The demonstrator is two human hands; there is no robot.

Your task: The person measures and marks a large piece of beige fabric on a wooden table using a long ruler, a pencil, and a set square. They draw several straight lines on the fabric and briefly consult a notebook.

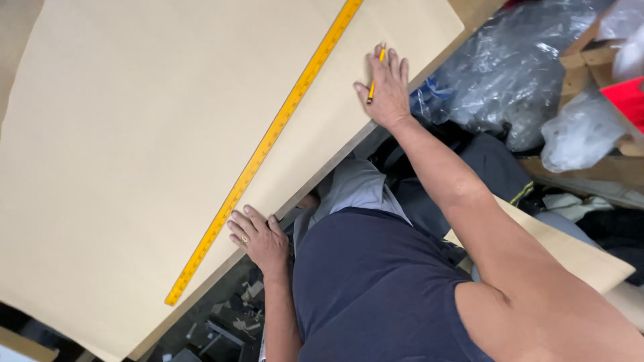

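Nearest the camera is the person's dark sleeveless top, with both bare arms reaching out over a large tan board [134, 134] that fills the left and far part of the view. A long yellow ruler [268, 144] lies flat on the board, running from its near-left edge up to the far right.

Judging from how things lie, neither hand is on the ruler, so a bump could swing it out of line; the board overhangs its near edge too, and leaning weight there might tip or shift it.

The left hand [260, 238] rests at the near edge of the board, just beside the ruler's lower stretch, fingers spread and flat, gripping nothing. The right hand [387, 87] lies palm down on the far right part of the board, fingers loosely extended, with a yellow pencil [375, 75] held between them. Crumpled clear plastic bags [510, 74] sit to the right
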